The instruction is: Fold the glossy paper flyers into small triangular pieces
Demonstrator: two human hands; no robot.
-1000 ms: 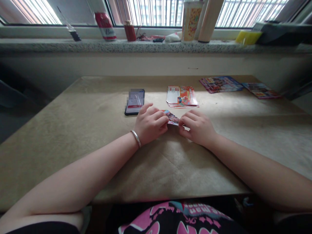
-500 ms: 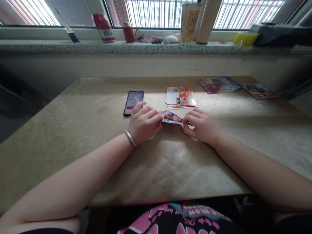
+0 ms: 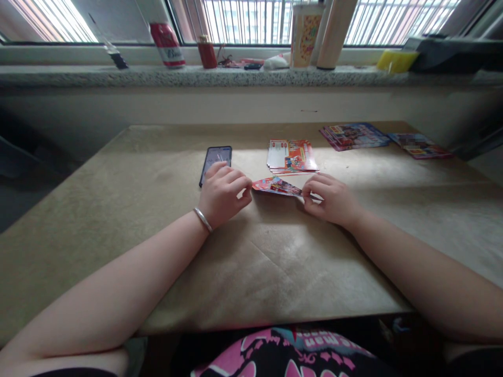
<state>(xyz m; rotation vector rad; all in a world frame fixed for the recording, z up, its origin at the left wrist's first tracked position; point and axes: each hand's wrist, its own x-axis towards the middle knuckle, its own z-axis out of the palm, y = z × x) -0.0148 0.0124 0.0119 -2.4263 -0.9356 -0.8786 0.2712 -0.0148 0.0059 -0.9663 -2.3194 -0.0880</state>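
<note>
Between my two hands a colourful printed card [image 3: 278, 186] is held just above the table, tilted so that it looks like a thin strip. My left hand [image 3: 226, 189] pinches its left corner between thumb and forefinger; a silver bangle circles that wrist. At the other end my right hand [image 3: 330, 199] grips the card with thumb and curled fingers. Behind the card lies a stack of orange and white printed cards [image 3: 293, 156]. A phone [image 3: 216, 156] with a lit screen is partly covered by my left hand.
Toward the back right lie a fanned pile of colourful cards [image 3: 356, 136] and another small pile [image 3: 420, 145]. Along the granite windowsill [image 3: 243, 77] stand a red can [image 3: 167, 46], a red bottle [image 3: 207, 53], a patterned cup [image 3: 304, 36] and a yellow object [image 3: 396, 61].
My hands have moved slightly apart, the left one leftward and the right one rightward. More of the card shows between them, and its left end now reaches my left fingertips.
</note>
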